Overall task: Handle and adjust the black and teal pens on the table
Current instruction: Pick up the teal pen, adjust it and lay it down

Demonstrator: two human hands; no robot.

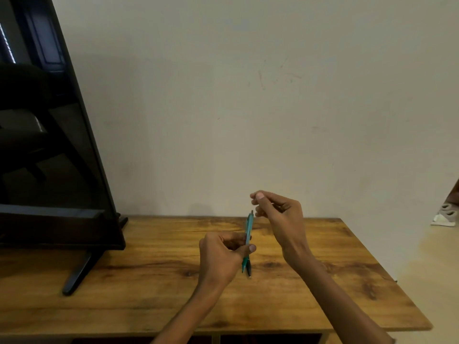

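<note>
Head view shows my left hand point(223, 254) pinching the teal pen point(248, 234) near its lower half, holding it almost upright above the wooden bench point(149, 281), tip end pointing down toward me. A darker tip point(248, 271) pokes out beside the teal one at the bottom; I judge that to be the black pen held alongside in the same pinch, though its barrel is hidden behind the teal one and the fingers. My right hand point(275, 209) hovers just beside the pen's top end, fingers curled with thumb against forefinger, and I cannot tell whether it holds anything small. I read this posture as steadying with the left so the right can work the top end. A dark television point(49, 145) on its stand occupies the bench's left side, well apart from both hands.
</note>
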